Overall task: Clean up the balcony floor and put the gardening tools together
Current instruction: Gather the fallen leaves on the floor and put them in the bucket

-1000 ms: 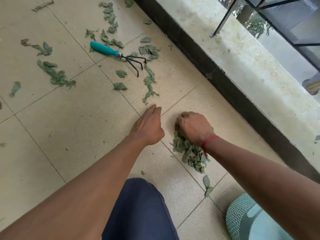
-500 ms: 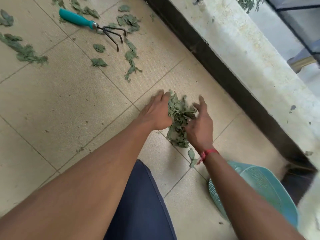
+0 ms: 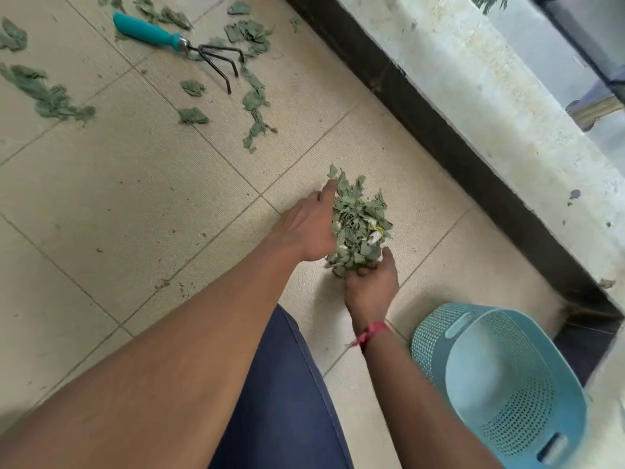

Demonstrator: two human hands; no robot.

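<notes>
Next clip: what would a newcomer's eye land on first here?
Mid-frame, the left hand and right hand hold a bunch of leaves between them. A teal basket stands at lower right, and a teal-handled rake lies among scattered leaves on the tiled floor at upper left.

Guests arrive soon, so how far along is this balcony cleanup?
Done: little, and the basket looks empty. In hand: the right hand grips a bunch of leaves from below while the left hand presses its side, near the basket. Left: scattered leaves lie across the far tiles, and the hand rake lies among them, not collected.
</notes>
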